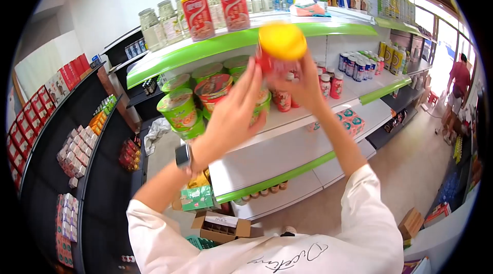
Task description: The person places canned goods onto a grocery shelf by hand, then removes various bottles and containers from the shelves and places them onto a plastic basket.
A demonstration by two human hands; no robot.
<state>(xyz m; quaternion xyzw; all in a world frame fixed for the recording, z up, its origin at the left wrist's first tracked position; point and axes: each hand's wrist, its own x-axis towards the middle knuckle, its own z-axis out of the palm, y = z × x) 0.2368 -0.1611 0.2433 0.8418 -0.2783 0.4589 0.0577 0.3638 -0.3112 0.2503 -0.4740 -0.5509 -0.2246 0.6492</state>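
Observation:
A red canister with a yellow lid point(282, 40), blurred by motion, is raised in front of the upper shelf. My right hand point(300, 84) is wrapped round its side and lower part. Stretched out, with the thumb apart, the fingers of my left hand point(233, 112) reach its left side, fingertips right at the red wall. Two similar red canisters, one nearer point(198, 16) and one further right point(234, 8), stand upright on the top shelf point(215, 44) beside glass jars point(152, 28). Behind my left hand are stacked green instant noodle cups point(177, 107) and a red one point(213, 89).
Small pink bottles point(336, 85) and blue cans point(354, 66) line the middle shelf. An opened cardboard box point(221, 225) sits low in front of me. Black shelving point(97, 171) with packs rises at left. A person point(457, 84) stands far right near the doorway.

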